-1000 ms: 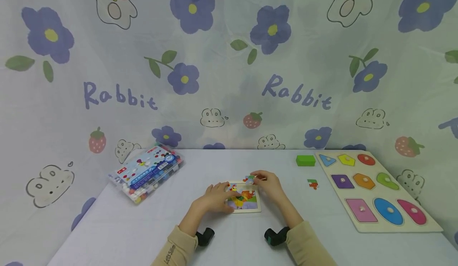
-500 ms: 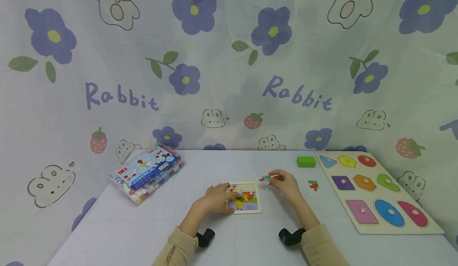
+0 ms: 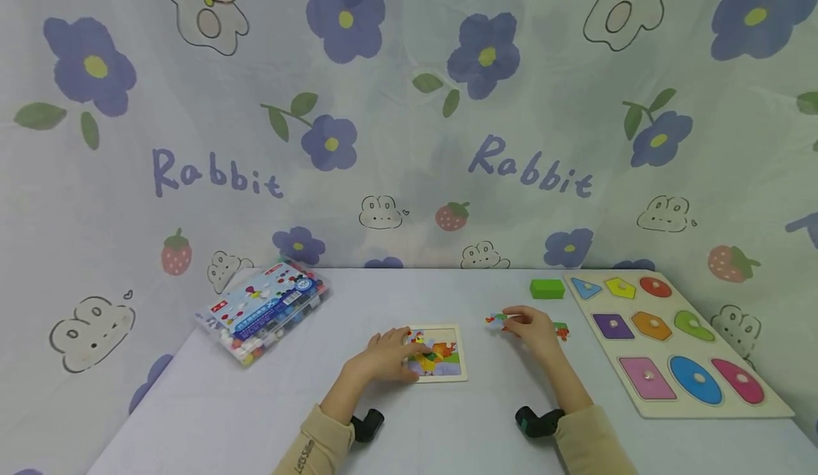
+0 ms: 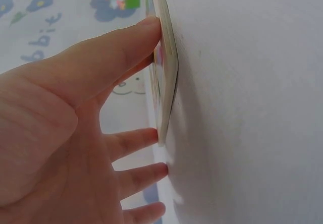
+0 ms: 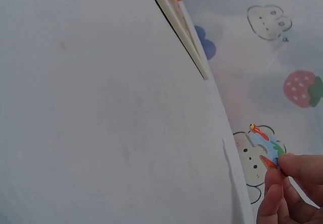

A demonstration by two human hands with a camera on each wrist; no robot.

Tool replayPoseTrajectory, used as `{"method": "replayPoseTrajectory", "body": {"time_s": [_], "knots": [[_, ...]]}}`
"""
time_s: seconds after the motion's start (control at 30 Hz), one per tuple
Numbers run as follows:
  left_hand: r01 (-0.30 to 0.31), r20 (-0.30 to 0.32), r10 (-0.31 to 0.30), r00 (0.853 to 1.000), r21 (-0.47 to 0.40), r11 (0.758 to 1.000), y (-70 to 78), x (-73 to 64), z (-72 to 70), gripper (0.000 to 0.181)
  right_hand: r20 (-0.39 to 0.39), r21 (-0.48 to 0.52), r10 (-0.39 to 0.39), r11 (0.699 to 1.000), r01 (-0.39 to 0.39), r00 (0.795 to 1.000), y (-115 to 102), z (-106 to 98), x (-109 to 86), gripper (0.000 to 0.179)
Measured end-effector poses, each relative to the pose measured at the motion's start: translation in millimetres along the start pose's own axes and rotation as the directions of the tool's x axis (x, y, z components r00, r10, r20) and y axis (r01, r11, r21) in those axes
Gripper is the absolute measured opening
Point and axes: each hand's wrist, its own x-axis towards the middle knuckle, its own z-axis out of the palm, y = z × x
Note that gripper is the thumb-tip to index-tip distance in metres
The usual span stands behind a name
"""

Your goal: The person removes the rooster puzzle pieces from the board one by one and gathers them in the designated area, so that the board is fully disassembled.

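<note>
A small wooden picture puzzle lies flat on the white table, its upper strip bare and the rest filled with a colourful bird picture. My left hand rests over its left side, index finger on the picture. In the left wrist view the thumb touches the board's edge and the other fingers are spread. To the right of the board, my right hand pinches a jigsaw piece. The right wrist view shows this piece, light blue with red and green, between thumb and fingertips.
Partly hidden behind the right hand lies another jigsaw piece. A green block stands behind it. At the right is a large shape board with knobbed pieces; at the left, a clear case of coloured beads.
My right hand has carried the jigsaw piece from the puzzle's top right corner away to the right, coming in front of the loose piece. The left hand has stayed on the board.
</note>
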Motion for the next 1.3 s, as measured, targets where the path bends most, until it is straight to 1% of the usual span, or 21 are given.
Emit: {"method": "replayPoseTrajectory", "body": {"time_s": [0.07,0.27,0.33,0.4,0.5,0.57,0.7,0.77,0.9,1.03,1.1,1.3], "knots": [[-0.001,0.000,0.001,1.000,-0.001,1.000,0.6,-0.7,-0.7,0.048,-0.003,0.021,0.005,1.000,-0.005,1.000,0.7,-4.1,0.4,0.027],[-0.005,0.003,0.005,1.000,-0.005,1.000,0.6,-1.4,-1.8,0.048,-0.029,0.036,0.027,0.999,-0.026,0.999,0.7,-19.6,-0.6,0.031],[-0.003,0.005,0.003,1.000,-0.007,1.000,0.4,-1.4,-1.7,0.048,-0.044,0.045,0.020,0.999,-0.018,0.999,2.8,-25.6,-0.7,0.031],[-0.002,0.005,0.002,1.000,-0.009,1.000,0.4,-1.1,-2.0,0.048,-0.065,0.088,0.003,0.996,0.003,0.998,5.4,-31.3,-1.1,0.029],[0.001,0.006,-0.001,1.000,-0.003,1.000,0.3,-0.6,-1.4,0.048,-0.083,0.117,0.000,0.993,0.009,0.997,9.7,-39.2,-1.4,0.031],[0.002,0.006,-0.002,1.000,0.001,1.000,0.1,-0.4,-0.5,0.048,-0.099,0.119,0.024,0.993,-0.012,0.995,11.6,-43.0,-1.0,0.031],[0.004,0.002,-0.004,1.000,-0.001,1.000,-0.4,-0.2,1.2,0.048,-0.117,0.074,0.083,0.994,-0.075,0.990,13.2,-50.0,0.8,0.036],[0.004,-0.001,-0.004,1.000,-0.002,1.000,-0.3,0.0,1.2,0.048,-0.118,0.074,0.113,0.992,-0.104,0.987,11.9,-53.3,0.9,0.038],[0.006,0.000,-0.006,1.000,-0.001,1.000,0.2,-0.6,0.6,0.048,-0.101,0.106,0.142,0.986,-0.131,0.985,9.4,-58.6,-0.7,0.043],[0.009,0.006,-0.009,1.000,-0.008,1.000,-0.2,-0.9,0.8,0.048,-0.085,0.126,0.153,0.982,-0.141,0.985,12.1,-61.2,-0.5,0.041],[0.008,0.005,-0.008,1.000,-0.011,1.000,-0.6,-0.5,0.9,0.048,-0.082,0.106,0.158,0.983,-0.149,0.984,14.7,-61.6,0.3,0.039],[0.002,0.005,-0.002,1.000,-0.015,1.000,-1.9,0.5,1.4,0.047,-0.087,-0.032,0.174,0.984,-0.177,0.981,21.6,-59.5,1.1,0.033]]}}
